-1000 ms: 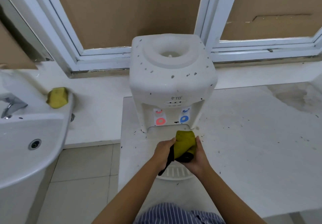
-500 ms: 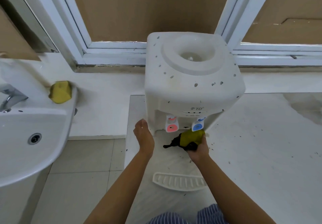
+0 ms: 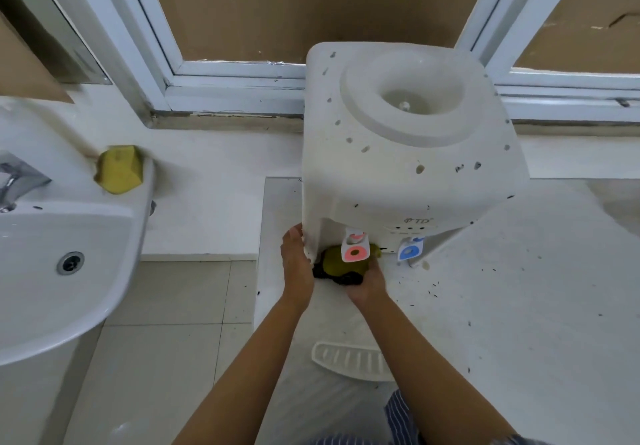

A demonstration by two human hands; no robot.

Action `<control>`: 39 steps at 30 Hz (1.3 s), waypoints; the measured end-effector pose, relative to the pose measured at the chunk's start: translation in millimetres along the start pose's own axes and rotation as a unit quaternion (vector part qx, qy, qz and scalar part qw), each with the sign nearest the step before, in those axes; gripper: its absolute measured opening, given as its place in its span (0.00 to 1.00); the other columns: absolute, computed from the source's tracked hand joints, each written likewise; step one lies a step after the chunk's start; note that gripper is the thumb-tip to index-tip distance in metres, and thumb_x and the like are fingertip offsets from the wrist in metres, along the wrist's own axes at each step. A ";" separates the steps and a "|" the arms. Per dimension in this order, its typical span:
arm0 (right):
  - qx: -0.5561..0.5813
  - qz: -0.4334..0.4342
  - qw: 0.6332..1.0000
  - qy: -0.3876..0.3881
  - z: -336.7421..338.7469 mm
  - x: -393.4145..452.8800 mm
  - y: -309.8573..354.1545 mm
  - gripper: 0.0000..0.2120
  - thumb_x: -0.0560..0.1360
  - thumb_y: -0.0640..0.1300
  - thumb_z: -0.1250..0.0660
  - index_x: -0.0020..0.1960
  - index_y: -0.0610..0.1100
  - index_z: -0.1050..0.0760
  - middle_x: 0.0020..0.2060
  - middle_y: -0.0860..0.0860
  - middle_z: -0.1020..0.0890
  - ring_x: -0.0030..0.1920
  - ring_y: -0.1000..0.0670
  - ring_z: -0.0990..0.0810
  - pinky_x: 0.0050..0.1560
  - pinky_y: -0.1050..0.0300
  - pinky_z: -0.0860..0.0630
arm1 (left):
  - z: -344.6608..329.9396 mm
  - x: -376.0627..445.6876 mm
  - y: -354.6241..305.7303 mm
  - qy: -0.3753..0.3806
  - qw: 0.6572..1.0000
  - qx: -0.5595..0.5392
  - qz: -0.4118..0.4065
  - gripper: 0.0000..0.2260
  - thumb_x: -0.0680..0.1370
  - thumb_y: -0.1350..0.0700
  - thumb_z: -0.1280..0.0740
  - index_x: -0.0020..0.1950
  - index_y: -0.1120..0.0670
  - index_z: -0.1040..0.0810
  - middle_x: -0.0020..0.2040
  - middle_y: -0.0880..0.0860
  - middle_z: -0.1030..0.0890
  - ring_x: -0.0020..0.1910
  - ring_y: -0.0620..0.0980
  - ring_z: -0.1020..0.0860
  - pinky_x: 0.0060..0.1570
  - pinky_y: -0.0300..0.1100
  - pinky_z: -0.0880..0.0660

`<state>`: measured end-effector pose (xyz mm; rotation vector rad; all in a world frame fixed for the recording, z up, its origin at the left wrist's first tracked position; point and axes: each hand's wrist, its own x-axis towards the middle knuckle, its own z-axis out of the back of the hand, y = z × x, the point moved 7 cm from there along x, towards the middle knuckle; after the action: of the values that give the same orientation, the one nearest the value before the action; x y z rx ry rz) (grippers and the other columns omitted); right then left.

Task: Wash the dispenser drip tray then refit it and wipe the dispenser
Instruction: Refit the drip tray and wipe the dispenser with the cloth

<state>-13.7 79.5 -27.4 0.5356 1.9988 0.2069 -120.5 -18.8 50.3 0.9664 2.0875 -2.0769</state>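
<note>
A white, dirt-speckled water dispenser stands on the counter, with a red tap and a blue tap on its front. My left hand rests flat against the dispenser's lower left front corner. My right hand grips a yellow-green and black cloth pushed into the recess under the red tap. The white ribbed drip tray lies loose on the counter near the front edge, between my forearms.
A white washbasin with a chrome tap stands at the left, a yellow sponge on its rim. Tiled floor shows between basin and counter. Window frames run behind the dispenser. Dark specks litter the counter.
My left hand let go of the cloth and went to the dispenser's left front corner. My right hand carried the cloth forward and left into the recess under the red tap. The view moved closer.
</note>
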 end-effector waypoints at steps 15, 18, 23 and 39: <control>-0.123 0.010 0.992 -0.014 -22.1 -3.5 -17.3 0.21 0.83 0.45 0.43 0.72 0.36 0.33 0.61 0.37 0.23 0.45 0.47 0.22 0.53 0.55 0.22 | 5.7 0.1 -1.9 0.017 1.000 -0.003 -0.014 0.18 0.84 0.46 0.53 0.66 0.48 0.29 0.64 0.51 0.26 0.64 0.50 0.27 0.55 0.42 0.27; -0.160 -0.009 0.987 -0.032 -26.4 -4.8 -36.3 0.18 0.82 0.47 0.43 0.66 0.38 0.28 0.62 0.37 0.22 0.47 0.43 0.21 0.47 0.51 0.20 | 6.8 -0.9 -5.7 0.025 1.000 -0.012 -0.005 0.18 0.84 0.47 0.54 0.65 0.49 0.28 0.60 0.48 0.24 0.59 0.45 0.26 0.48 0.37 0.27; -0.188 0.020 0.979 -0.075 -3.7 4.1 -14.6 0.16 0.84 0.47 0.47 0.66 0.41 0.30 0.61 0.43 0.24 0.56 0.45 0.25 0.59 0.51 0.27 | 6.3 -0.5 -3.1 0.026 1.000 -0.002 -0.007 0.19 0.84 0.46 0.54 0.68 0.49 0.31 0.65 0.50 0.27 0.64 0.49 0.28 0.56 0.42 0.29; -0.285 0.020 0.956 -0.071 -24.1 2.2 -34.4 0.20 0.81 0.54 0.41 0.64 0.41 0.26 0.59 0.41 0.20 0.58 0.40 0.21 0.63 0.43 0.24 | 10.5 2.3 -4.5 0.030 0.999 0.000 -0.011 0.21 0.84 0.45 0.54 0.67 0.50 0.29 0.66 0.51 0.25 0.65 0.50 0.27 0.63 0.50 0.28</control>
<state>-45.3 51.9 -30.4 0.2099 1.6833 0.7238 -128.4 -27.1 52.2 1.0241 2.1355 -2.0838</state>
